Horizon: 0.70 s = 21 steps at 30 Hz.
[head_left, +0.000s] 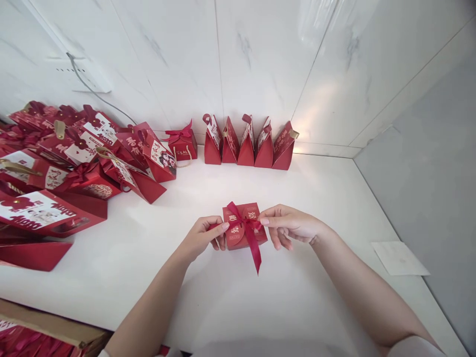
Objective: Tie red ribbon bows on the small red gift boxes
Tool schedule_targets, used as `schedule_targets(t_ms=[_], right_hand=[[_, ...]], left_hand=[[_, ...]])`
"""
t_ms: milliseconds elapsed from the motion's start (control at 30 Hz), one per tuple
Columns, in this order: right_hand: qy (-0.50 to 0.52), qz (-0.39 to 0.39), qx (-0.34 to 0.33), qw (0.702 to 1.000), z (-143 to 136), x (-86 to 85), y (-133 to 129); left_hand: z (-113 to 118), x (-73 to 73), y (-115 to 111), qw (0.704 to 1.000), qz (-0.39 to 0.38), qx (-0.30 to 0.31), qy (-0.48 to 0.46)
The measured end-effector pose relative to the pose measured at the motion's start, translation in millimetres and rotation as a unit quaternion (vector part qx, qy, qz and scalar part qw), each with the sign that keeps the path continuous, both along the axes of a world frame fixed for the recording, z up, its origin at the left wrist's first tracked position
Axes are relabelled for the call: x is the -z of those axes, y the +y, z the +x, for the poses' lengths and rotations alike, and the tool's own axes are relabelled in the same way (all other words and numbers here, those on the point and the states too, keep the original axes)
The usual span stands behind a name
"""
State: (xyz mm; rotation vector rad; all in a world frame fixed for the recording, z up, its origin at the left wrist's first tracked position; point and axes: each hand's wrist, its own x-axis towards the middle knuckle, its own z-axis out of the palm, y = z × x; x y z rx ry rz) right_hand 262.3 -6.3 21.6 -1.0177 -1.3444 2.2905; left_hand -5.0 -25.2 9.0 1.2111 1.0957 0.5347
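A small red gift box [235,242] with pale printed characters rests on the white table in front of me. Across its top lies a dark pink ribbon [254,250] tied in a bow, one tail hanging over the near side. At the box's left edge, my left hand [204,232] pinches the left part of the bow between thumb and finger. My right hand [288,225] pinches the bow's right loop with thumb and index finger, its other fingers hanging loosely beside the box.
Several triangular red gift boxes [245,148] stand in a row by the marbled wall. Beside them is a ribboned red box [182,145]. A heap of red boxes [85,153] covers the left. A white paper [399,258] lies right; a carton [55,322] stands lower left.
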Motion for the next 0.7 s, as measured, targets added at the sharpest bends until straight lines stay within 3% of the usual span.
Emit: schedule_targets(t_ms=[300, 700], right_hand=[[-0.012, 0.13, 0.074, 0.989, -4.0, 9.5, 4.2], [-0.07, 0.186, 0.107, 0.974, -8.4, 13.2, 3.2]], left_hand=[[2.5, 2.5, -0.5, 0.999, -0.002, 0.013, -0.042], [0.4, 8.3, 1.0, 0.997, 0.01, 0.034, -0.067]])
